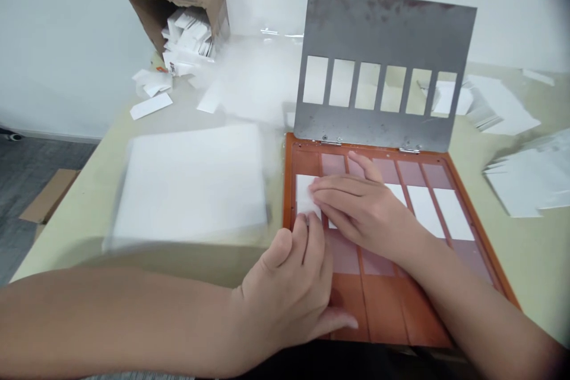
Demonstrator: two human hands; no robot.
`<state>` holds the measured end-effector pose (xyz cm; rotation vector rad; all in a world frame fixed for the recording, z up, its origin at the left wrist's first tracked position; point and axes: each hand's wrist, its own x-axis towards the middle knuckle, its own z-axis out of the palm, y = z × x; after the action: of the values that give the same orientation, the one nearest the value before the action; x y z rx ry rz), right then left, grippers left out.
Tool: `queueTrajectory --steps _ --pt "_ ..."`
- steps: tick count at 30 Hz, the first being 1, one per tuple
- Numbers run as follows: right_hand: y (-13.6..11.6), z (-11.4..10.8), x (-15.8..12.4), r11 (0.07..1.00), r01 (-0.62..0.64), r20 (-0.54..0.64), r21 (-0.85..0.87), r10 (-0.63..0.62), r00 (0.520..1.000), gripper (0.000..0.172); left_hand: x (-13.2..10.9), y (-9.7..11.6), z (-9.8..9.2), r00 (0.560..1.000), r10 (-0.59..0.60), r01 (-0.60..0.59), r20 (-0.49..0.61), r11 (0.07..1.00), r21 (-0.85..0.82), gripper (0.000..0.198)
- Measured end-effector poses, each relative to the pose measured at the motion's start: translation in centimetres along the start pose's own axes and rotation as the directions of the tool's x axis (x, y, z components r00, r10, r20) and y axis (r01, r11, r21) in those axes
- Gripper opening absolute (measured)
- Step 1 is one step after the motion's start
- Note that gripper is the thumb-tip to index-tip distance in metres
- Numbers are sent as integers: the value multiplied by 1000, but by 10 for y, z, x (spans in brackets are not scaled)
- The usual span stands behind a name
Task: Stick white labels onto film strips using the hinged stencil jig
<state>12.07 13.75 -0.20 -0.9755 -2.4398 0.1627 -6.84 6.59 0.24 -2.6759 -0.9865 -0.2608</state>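
An orange-brown tray [485, 249] with several long slots lies in front of me, its grey metal lid [387, 24] with rectangular windows hinged upright behind it. White paper pieces [452, 214] fill the right slots. My right hand [365, 208] lies flat across the tray, fingers stretched onto a white piece [305, 196] in the leftmost slot. My left hand [289, 285] rests on the tray's near left part, fingers curled and touching the lower edge of that same piece.
A stack of white sheets [191, 181] lies left of the tray. A tipped cardboard box [182, 3] spills small white packets at the back left. More white sheets [529, 181] lie at the right. The table's left edge drops to a dark floor.
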Motion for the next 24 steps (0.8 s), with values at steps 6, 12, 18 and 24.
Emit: queueTrajectory --steps 6,12,18,24 --pt "0 -4 2 999 26 49 -41 -24 998 26 0 0 0 1000 -11 11 -9 1000 9 81" --pt "-1 -3 1 998 14 70 -58 -10 998 30 -1 2 1 1000 -16 16 2 1000 -1 83" --pt "0 -3 0 997 24 84 -67 -18 996 31 -3 3 2 1000 -14 13 25 1000 9 85" --pt "0 -5 2 997 40 102 -61 -34 994 32 -1 2 2 1000 -20 20 14 1000 7 85"
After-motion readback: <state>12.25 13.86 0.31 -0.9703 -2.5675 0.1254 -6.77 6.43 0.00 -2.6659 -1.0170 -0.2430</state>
